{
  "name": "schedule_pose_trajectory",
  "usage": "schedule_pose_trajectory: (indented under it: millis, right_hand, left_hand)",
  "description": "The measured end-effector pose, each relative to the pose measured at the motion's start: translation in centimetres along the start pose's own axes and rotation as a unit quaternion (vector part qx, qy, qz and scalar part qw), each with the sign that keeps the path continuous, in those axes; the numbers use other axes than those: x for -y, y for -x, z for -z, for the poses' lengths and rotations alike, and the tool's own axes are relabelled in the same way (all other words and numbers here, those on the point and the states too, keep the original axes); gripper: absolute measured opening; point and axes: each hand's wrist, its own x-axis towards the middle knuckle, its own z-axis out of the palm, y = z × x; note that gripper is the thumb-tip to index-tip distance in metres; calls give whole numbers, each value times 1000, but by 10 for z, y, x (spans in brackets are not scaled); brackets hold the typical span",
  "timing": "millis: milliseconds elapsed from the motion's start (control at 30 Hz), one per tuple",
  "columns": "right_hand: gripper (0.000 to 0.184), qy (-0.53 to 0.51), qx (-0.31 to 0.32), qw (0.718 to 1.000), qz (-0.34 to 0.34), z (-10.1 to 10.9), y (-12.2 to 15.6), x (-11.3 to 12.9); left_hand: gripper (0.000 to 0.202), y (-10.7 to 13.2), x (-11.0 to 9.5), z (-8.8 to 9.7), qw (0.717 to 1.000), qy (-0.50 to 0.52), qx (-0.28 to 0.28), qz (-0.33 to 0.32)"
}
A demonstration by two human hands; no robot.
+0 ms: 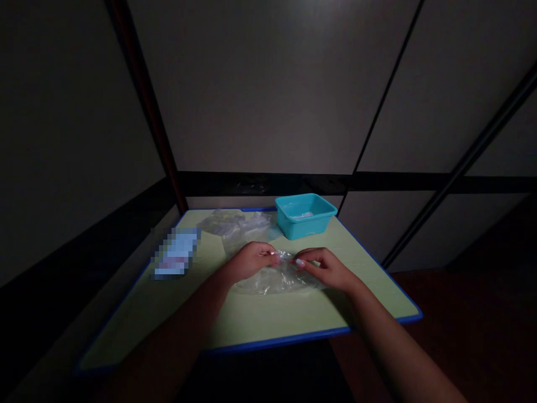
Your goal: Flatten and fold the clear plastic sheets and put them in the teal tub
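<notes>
Over the middle of the table, my left hand [255,260] pinches the edge of a clear plastic bag [268,282]. From the other side, my right hand [323,265] grips the same bag between thumb and fingers, a short gap from the left. The bag's crinkled, shiny film spreads below and between both hands. More thin clear plastic [237,224] lies crumpled behind my left hand; whether it is part of the same bag I cannot tell.
A turquoise plastic basket [304,224] stands at the table's back right, with something pale inside. A blurred-out, light blue flat item [176,254] lies at the left edge. The pale green table [285,322] has a blue rim and stands before panelled walls.
</notes>
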Motion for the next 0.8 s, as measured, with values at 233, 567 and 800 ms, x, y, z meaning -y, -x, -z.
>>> schedule_pose_trajectory:
  millis: [233,567,800]
  right_hand:
    - [35,-42,-28,999,8,5,6,3]
    - [26,162,36,978,129,-20,59,56]
    - [31,216,100,966,101,-31,86,76]
  left_hand:
    - [52,-2,2,7,997,70,-4,22]
    - [54,-3,7,5,993,-95,-68,-25]
    - [51,8,-2,2,978,-198,26,-60]
